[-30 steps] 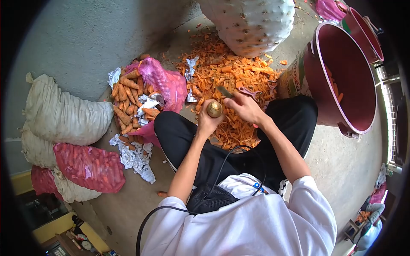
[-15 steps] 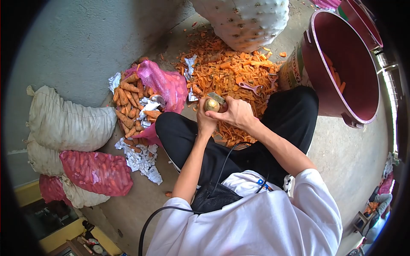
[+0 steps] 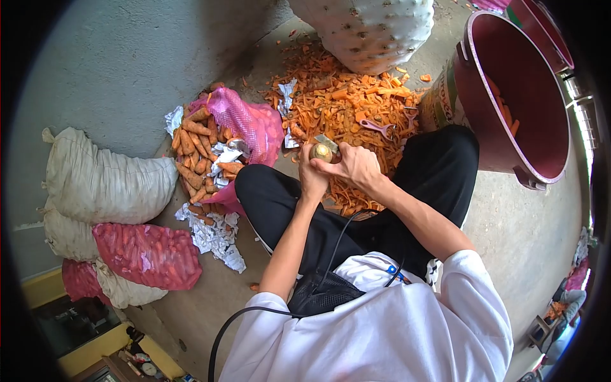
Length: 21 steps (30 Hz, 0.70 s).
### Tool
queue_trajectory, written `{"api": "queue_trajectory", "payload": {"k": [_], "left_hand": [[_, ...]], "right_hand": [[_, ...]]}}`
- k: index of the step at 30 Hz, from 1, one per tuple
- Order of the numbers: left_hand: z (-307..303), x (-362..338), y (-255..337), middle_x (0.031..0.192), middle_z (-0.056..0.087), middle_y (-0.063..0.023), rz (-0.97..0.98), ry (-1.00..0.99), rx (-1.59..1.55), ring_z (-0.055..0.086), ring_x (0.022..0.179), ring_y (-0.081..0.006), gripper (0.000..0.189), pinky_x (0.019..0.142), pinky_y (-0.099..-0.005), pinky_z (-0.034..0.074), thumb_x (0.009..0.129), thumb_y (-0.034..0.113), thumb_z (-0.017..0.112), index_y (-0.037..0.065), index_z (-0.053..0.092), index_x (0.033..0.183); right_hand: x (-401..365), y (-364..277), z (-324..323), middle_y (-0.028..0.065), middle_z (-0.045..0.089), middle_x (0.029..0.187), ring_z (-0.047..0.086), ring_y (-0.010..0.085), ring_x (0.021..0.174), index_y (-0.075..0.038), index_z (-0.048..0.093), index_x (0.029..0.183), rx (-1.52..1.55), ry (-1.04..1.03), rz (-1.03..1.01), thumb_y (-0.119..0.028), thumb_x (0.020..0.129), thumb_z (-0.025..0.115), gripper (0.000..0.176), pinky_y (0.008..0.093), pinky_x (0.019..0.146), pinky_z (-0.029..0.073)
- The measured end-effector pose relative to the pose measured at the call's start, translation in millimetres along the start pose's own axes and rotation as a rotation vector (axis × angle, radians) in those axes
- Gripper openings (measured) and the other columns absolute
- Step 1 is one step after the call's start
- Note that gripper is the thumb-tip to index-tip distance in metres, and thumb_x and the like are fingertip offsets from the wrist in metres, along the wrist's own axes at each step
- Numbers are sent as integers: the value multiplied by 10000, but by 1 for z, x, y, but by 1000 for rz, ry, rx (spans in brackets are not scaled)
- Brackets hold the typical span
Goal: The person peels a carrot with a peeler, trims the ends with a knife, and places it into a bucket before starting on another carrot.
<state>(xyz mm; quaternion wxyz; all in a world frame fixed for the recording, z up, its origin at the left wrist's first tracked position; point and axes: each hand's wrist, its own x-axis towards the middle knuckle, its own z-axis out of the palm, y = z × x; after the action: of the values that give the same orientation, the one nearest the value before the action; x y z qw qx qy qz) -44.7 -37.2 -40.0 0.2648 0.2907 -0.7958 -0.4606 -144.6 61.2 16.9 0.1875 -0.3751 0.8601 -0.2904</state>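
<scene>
My left hand (image 3: 312, 175) is wrapped round a carrot (image 3: 321, 153), whose pale, round top end faces up towards me. In my right hand (image 3: 358, 167) is a knife (image 3: 328, 143); its short, wide blade lies against the far side of the carrot's end. The right thumb reaches across to the near side of the carrot. The knife's handle is hidden in the fingers. Beyond both hands, a heap of carrot peelings (image 3: 337, 111) covers the floor, and a pink peeler (image 3: 375, 127) lies on it.
An open pink net sack (image 3: 245, 127) spills unpeeled carrots (image 3: 196, 143) and crumpled paper (image 3: 216, 239) at the left. White sacks (image 3: 111, 178) and a red net sack of carrots (image 3: 149, 254) lie farther left. A maroon bucket (image 3: 522, 153) with some carrots stands at the right. A bulging white sack (image 3: 369, 32) is ahead.
The whole view has shifted slightly. The knife blade has turned a little against the carrot's end; both hands keep their hold.
</scene>
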Motion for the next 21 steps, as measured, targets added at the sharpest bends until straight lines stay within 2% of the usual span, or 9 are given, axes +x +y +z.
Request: {"api": "queue_trajectory", "payload": {"k": [4,7,10,13,16,17,19,21], "left_hand": [[2,-2,1,1002,533,-169,-25,9,-42,534,946,-333,397,796,-403,431,725,76,678,23,472,1061],[3,-3,0,1013,525,-175,-16,11,-7,533,942,-333,403,804,-404,430,733,85,677,21,466,1070],[1,-4,-2,1003,522,-175,-16,-27,-13,531,941,-327,450,812,-405,426,729,106,692,24,449,1098],[1,-5,1,1006,522,-176,16,6,109,541,941,-326,491,806,-405,436,725,114,703,25,428,1121],[-13,-4,21,1037,528,-188,-31,-171,-109,559,956,-333,535,806,-401,451,719,120,721,25,411,1145],[-20,-2,22,1049,560,-150,-72,-253,-227,584,955,-269,546,795,-364,471,703,132,754,20,439,1135],[-38,12,31,1037,577,-109,-133,-476,-326,583,948,-216,537,790,-338,474,692,138,769,23,466,1120],[-40,21,28,992,600,-43,-154,-624,-373,575,912,-137,465,769,-299,478,691,135,772,24,520,1065]], "right_hand": [[2,4,3,174,564,507,619,341,517,19,569,635,-35,5,-56,-768,678,533,789,417,498,503],[2,0,-4,219,569,540,624,368,561,9,573,673,-8,-81,-51,-761,726,465,779,427,550,512],[-2,-1,4,221,561,528,625,361,564,4,569,628,52,-85,-34,-746,739,459,766,440,567,513],[0,0,3,218,556,522,619,362,560,1,564,595,32,-71,-34,-734,730,485,751,450,571,505],[7,1,-16,207,553,521,612,359,549,-6,562,583,102,-177,-13,-752,698,508,756,445,557,496],[10,4,-24,205,552,520,610,360,549,-7,566,584,116,-224,-57,-760,692,507,763,444,555,493],[17,10,-39,201,548,519,605,362,547,-7,574,587,140,-324,-147,-776,678,505,777,441,550,487],[13,4,-47,188,521,491,575,352,501,10,575,588,81,-258,-171,-775,670,523,791,431,507,464]]}}
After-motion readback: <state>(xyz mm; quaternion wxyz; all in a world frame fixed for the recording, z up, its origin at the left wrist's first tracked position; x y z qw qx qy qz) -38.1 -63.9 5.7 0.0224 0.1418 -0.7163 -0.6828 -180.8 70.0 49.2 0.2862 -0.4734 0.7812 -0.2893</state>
